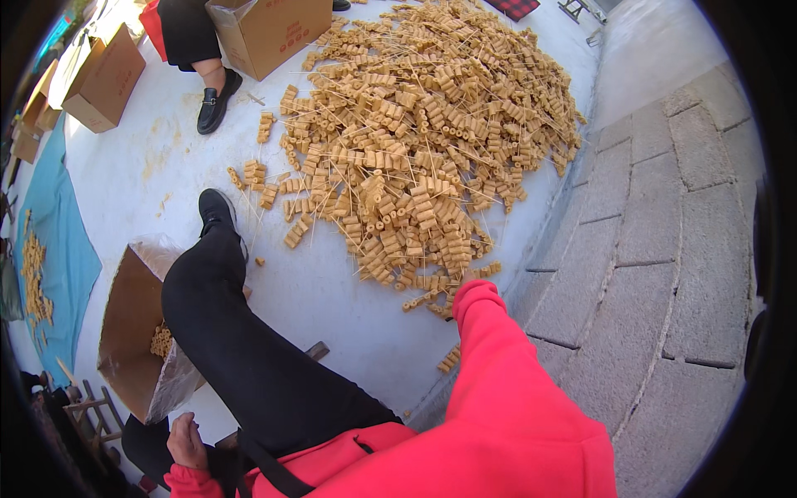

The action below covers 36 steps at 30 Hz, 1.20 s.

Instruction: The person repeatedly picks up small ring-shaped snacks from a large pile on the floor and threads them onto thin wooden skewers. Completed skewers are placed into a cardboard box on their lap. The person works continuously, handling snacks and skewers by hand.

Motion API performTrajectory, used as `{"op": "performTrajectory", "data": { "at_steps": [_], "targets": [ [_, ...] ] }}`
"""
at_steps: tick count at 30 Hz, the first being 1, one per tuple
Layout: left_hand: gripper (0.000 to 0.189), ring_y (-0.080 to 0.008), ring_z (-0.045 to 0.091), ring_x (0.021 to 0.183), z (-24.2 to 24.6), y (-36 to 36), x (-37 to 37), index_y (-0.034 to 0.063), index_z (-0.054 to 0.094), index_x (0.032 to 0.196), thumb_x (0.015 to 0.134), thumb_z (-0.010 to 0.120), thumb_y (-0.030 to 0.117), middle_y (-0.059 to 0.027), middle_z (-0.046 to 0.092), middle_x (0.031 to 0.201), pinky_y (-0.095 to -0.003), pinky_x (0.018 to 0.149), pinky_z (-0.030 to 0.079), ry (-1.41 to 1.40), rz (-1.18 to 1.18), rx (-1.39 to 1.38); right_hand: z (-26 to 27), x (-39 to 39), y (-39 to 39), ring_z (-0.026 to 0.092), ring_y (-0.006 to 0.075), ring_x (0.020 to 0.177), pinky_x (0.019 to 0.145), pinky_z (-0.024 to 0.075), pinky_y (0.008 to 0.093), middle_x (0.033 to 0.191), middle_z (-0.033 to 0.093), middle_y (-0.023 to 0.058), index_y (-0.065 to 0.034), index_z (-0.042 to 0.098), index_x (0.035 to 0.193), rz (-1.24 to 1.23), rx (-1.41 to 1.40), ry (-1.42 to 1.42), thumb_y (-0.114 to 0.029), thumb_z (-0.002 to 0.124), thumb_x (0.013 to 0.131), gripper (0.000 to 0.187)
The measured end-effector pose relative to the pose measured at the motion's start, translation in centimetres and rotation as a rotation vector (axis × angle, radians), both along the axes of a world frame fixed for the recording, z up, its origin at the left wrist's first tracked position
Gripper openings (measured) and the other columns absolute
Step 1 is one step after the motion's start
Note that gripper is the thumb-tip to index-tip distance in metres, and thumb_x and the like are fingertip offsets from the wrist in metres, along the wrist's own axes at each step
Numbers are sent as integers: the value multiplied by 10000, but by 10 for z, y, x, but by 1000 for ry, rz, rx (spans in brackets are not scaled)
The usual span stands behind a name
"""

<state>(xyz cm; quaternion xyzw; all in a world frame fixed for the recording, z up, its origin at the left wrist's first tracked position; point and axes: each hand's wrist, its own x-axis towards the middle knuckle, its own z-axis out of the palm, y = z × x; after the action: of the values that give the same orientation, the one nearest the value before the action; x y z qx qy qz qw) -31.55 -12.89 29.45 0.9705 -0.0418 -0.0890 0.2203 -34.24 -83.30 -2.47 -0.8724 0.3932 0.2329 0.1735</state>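
A large heap of skewered, ridged tan food pieces on thin sticks lies on the pale floor. My right hand reaches to the heap's near edge, mostly hidden by the red sleeve and skewers; its grip is not clear. My left hand is low at the left, near my leg and below an open cardboard box, fingers curled, with no object visible in it. That box is lined with clear plastic and holds some tan pieces. A few skewers lie apart from the heap.
Another person's leg and black shoe are beside a cardboard box at the top. Another box stands at upper left. A blue sheet with more pieces lies far left. A block wall borders the right, and a wooden stool stands lower left.
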Motion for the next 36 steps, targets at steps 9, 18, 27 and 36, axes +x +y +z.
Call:
{"op": "performTrajectory", "data": {
  "at_steps": [9, 18, 27, 36],
  "targets": [
    [201, -307, 644, 734, 3, -7, 2, -18, 591, 1026, 848, 536, -95, -181, 628, 880, -348, 661, 521, -6, -53, -23, 29, -7, 59, 597, 175, 557, 548, 525, 327, 711, 632, 67, -70, 644, 1039, -341, 490, -112, -286, 621, 934, 242],
    [215, -287, 650, 756, -8, -11, 6, -12, 606, 1035, 841, 564, -93, -173, 643, 916, -336, 684, 522, -47, -68, -185, 90, -24, 134, 544, 131, 542, 577, 533, 304, 746, 602, 19, -60, 593, 981, -1080, 1063, -263, -228, 494, 1006, 197],
    [191, -261, 652, 763, -8, -14, 11, -9, 629, 1016, 843, 571, -67, -159, 648, 895, -326, 701, 513, -123, -39, -338, 141, -7, 185, 518, 76, 562, 550, 495, 265, 773, 594, -20, -62, 560, 1076, -1013, 1256, -338, -183, 475, 1009, 162],
    [401, -220, 626, 1037, 38, -93, 42, -32, 484, 1268, 898, 620, 38, -157, 617, 1127, -301, 892, 481, 227, 171, -1179, 295, 59, 282, 481, 94, 548, 540, 452, 260, 816, 575, 21, -22, 546, 1102, -494, 1260, -708, -200, 501, 1004, 208]
  ]
}}
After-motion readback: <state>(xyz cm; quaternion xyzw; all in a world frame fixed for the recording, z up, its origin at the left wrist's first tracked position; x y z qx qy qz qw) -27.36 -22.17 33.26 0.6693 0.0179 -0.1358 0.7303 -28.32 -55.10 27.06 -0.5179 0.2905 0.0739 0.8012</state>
